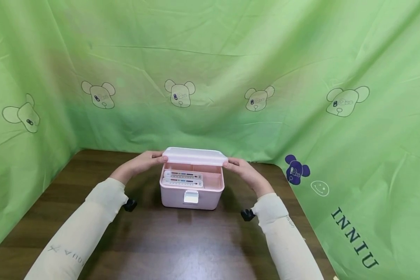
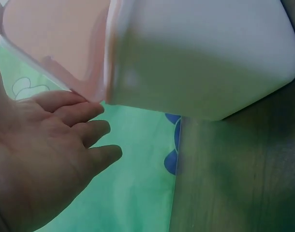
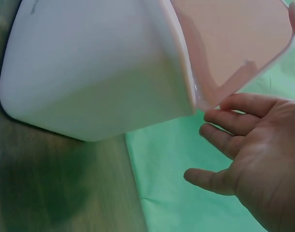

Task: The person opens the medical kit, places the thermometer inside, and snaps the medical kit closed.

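A pink storage box (image 1: 175, 198) with a white front latch (image 1: 191, 196) stands on the table, its lid (image 1: 196, 157) raised partway on the far side. My left hand (image 1: 140, 165) holds the lid's left edge, thumb at the front corner and fingers along the side. At the opposite edge, my right hand (image 1: 246, 175) holds the lid the same way. Inside, a divided tray (image 1: 213, 181) carries two flat white strips (image 1: 182, 182) printed with coloured scales. Both wrist views show the fingers touching the lid's side near the box rim.
The brown wooden table (image 1: 196, 241) reaches back to a green curtain (image 1: 210, 46) printed with bear heads. The same cloth hangs along the left and right sides. A small black piece (image 1: 130, 205) sits at the left wrist, and another black piece (image 1: 247, 215) at the right.
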A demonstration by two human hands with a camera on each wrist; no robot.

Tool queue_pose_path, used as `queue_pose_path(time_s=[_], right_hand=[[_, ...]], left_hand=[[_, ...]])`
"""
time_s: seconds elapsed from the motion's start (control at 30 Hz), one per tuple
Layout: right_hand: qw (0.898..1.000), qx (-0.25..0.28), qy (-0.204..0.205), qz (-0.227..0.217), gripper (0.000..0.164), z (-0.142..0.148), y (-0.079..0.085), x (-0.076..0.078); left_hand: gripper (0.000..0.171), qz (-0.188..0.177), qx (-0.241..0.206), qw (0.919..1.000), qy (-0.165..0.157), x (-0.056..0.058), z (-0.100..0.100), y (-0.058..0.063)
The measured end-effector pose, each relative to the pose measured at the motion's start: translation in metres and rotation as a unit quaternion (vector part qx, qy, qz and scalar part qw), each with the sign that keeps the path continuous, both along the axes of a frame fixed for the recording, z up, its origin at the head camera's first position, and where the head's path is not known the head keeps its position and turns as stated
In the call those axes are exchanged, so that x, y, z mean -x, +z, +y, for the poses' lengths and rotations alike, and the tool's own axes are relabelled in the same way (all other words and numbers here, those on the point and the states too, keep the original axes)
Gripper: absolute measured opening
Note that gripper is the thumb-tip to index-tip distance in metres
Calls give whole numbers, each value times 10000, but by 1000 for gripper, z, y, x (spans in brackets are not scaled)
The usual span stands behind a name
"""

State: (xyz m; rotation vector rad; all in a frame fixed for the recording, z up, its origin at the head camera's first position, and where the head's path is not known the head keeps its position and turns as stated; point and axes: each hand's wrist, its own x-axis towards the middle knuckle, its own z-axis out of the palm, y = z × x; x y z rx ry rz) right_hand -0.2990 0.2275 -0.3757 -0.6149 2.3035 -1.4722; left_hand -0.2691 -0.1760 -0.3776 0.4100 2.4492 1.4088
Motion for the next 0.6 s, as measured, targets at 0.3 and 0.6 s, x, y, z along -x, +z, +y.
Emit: queue_pose_path(time_s=[0.3,0.6], right_hand=[[9987,28,-391,339,61,0,-4,-14],[9935,-18,-717,887,59,-4,-9,-32]], left_hand=[[82,168,-329,9976,588,-20,12,-10],[79,466,-619,9922,977,-37,18,-21]])
